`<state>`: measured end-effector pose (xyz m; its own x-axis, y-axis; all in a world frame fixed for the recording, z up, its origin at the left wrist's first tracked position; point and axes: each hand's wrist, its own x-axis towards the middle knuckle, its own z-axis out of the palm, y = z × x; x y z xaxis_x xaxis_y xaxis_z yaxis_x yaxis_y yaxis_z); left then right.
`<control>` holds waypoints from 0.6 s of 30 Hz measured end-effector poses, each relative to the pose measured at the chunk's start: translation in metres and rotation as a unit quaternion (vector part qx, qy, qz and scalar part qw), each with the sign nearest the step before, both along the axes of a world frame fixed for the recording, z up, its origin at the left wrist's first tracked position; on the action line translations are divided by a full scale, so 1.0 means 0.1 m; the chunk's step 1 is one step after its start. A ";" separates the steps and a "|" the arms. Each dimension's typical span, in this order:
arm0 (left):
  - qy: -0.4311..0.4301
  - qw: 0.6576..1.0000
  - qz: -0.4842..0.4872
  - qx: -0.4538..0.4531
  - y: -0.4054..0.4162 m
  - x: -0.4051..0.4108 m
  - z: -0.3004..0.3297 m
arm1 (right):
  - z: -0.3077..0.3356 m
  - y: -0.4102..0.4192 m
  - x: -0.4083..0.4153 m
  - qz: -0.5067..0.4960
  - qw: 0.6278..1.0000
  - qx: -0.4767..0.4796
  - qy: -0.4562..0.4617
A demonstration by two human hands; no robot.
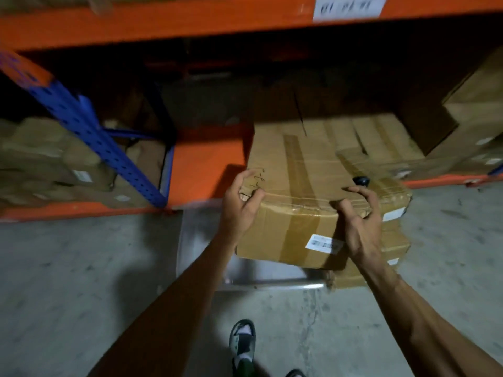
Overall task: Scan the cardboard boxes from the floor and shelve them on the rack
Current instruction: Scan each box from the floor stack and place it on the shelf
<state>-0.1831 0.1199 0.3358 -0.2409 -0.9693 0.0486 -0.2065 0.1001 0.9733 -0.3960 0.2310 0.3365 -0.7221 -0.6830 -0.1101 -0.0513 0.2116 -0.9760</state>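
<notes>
A taped cardboard box [296, 186] with a white barcode label [324, 244] on its near face sits half onto the bottom level of the orange rack [206, 164]. My left hand [241, 202] grips its near left top corner. My right hand [359, 221] presses on its near right top edge, fingers spread, with a small dark scanner [361, 181] at a fingertip. More boxes [386, 248] are stacked under and to the right of it, near the rack's front edge.
A blue perforated upright [89, 129] slants at left, with bagged goods and boxes [49, 159] behind it. Larger cartons [473, 112] fill the right of the shelf. An orange beam [190, 20] with a white label runs overhead. A metal ramp plate [245, 273] lies on the concrete floor; my sandalled foot [243, 346] stands below.
</notes>
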 end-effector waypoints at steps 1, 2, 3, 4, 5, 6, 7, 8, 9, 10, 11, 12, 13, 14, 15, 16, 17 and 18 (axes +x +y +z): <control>0.010 1.000 -0.009 -0.008 0.05 -0.02 0.27 | 0.25 0.06 -0.02 -0.002 1.000 -0.013 0.007; 0.018 1.000 -0.018 -0.016 0.11 -0.06 0.52 | 0.50 0.15 -0.05 -0.008 1.000 -0.023 0.017; 0.025 0.999 -0.024 -0.032 0.16 -0.11 0.77 | 0.75 0.23 -0.08 -0.014 0.999 -0.038 0.027; 0.030 0.998 -0.031 -0.051 0.20 -0.17 1.02 | 1.01 0.31 -0.12 -0.020 0.998 -0.056 0.034; 0.038 0.996 -0.037 -0.067 0.26 -0.24 1.25 | 1.25 0.39 -0.16 -0.024 0.996 -0.071 0.039; 0.051 0.994 -0.043 -0.082 0.30 -0.31 1.48 | 1.49 0.48 -0.20 -0.032 0.995 -0.084 0.049; 0.066 0.992 -0.049 -0.097 0.35 -0.38 1.70 | 1.72 0.55 -0.24 -0.041 0.992 -0.099 0.062; 0.079 0.989 -0.054 -0.113 0.40 -0.45 1.92 | 1.94 0.63 -0.29 -0.052 0.989 -0.116 0.077; 0.090 0.986 -0.058 -0.130 0.45 -0.52 2.12 | 2.14 0.71 -0.35 -0.064 0.985 -0.135 0.091; 0.102 0.982 -0.062 -0.146 0.48 -0.58 2.31 | 2.34 0.78 -0.40 -0.075 0.980 -0.152 0.103; 0.115 0.978 -0.068 -0.160 0.52 -0.64 2.49 | 2.52 0.85 -0.45 -0.081 0.976 -0.167 0.115; 0.125 0.974 -0.073 -0.174 0.57 -0.70 2.67 | 2.70 0.91 -0.49 -0.083 0.972 -0.181 0.127; 0.133 0.970 -0.078 -0.187 0.61 -0.74 2.85 | 2.87 0.97 -0.52 -0.084 0.967 -0.196 0.138; 0.142 0.966 -0.080 -0.203 0.64 -0.77 3.04 | 3.03 1.02 -0.55 -0.085 0.962 -0.215 0.147; 0.151 0.960 -0.082 -0.219 0.65 -0.79 3.23 | 3.19 1.04 -0.57 -0.085 0.956 -0.236 0.153; 0.157 0.955 -0.081 -0.237 0.66 -0.81 3.40 | 3.34 1.05 -0.58 -0.084 0.951 -0.253 0.157; 0.160 0.949 -0.076 -0.260 0.67 -0.81 3.59 | 3.49 1.05 -0.57 -0.083 0.946 -0.270 0.161; 0.164 0.942 -0.070 -0.284 0.66 -0.78 3.77 | 3.65 1.02 -0.56 -0.079 0.941 -0.287 0.164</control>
